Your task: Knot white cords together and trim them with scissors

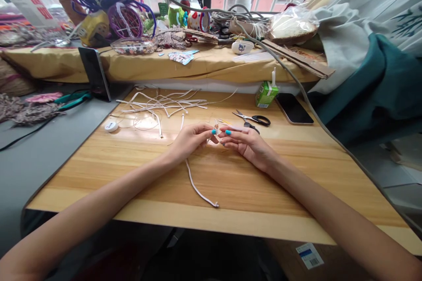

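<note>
My left hand (191, 139) and my right hand (246, 142) meet over the middle of a wooden table (296, 175). Both have their fingertips pinched together on a thin white cord (198, 189). Between the fingertips sits a small knotted piece too small to make out. The cord trails from under my left hand toward the table's front edge. A pile of loose white cords (161, 105) lies farther back on the table.
Black-handled scissors (253, 118), a green drink carton (266, 93) and a dark phone (294, 109) lie behind my right hand. A small white spool (111, 126) sits at the left. A cluttered shelf (184, 63) runs along the back, with a grey cable (313, 112) coming down on the right.
</note>
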Demonstrator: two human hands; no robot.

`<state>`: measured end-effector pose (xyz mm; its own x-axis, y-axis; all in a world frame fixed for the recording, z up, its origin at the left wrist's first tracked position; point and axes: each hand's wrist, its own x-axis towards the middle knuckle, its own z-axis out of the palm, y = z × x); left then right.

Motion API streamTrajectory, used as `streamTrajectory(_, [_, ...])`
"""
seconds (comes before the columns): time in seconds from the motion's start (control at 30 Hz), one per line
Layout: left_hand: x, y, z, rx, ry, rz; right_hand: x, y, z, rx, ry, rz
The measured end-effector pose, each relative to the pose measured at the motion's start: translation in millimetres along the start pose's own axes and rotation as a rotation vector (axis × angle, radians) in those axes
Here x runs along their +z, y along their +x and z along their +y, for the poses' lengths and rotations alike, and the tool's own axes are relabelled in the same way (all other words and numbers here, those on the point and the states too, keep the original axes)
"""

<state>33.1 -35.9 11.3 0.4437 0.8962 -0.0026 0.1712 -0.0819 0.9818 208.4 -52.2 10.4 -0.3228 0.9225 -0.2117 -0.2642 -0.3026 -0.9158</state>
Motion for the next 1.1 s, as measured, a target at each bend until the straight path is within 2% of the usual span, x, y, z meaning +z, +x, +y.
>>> streamTrajectory(0.07, [0.2, 0.0, 1.5, 0.005, -0.031, 0.004, -0.2, 1.2, 1.6, -0.014, 0.045, 0.037])
streamTrajectory(0.13, [0.4, -0.2, 1.4, 0.024, -0.031, -0.014, 1.2, 1.4, 2.3, -0.031, -0.003, 0.048])
streamTrajectory(0.27, [1.8, -2.3, -2.6, 0.060, 0.101, -0.026, 7.5, -1.3, 2.8, -0.120, -0.269, 0.082])
streamTrajectory(0.4, [4.9, -5.3, -4.8, 0.064, 0.252, -0.009, 10.9, -5.2, 4.4, -0.190, -0.476, 0.062])
streamTrajectory(0.67, [10.1, -6.3, 2.4, 0.082, 0.491, 0.052, 12.5, -9.6, 1.0, -0.184, -0.758, 0.115])
streamTrajectory(0.8, [7.0, -5.7, 2.7, 0.089, 0.519, 0.009, 10.7, -10.7, -2.7, -0.191, -0.859, 0.110])
streamTrajectory(0.9, [3.0, -4.0, 0.8, 0.065, 0.495, -0.044, 6.5, -8.9, -3.0, -0.165, -0.832, 0.061])
streamTrajectory(1.0, [-1.5, -1.5, -2.2, 0.024, 0.426, -0.106, 3.5, -5.4, -2.3, -0.101, -0.674, 0.003])
streamTrajectory(1.1, [-4.4, 0.7, -5.4, 0.034, 0.368, -0.128, 4.7, -3.5, -3.0, -0.024, -0.465, 0.050])
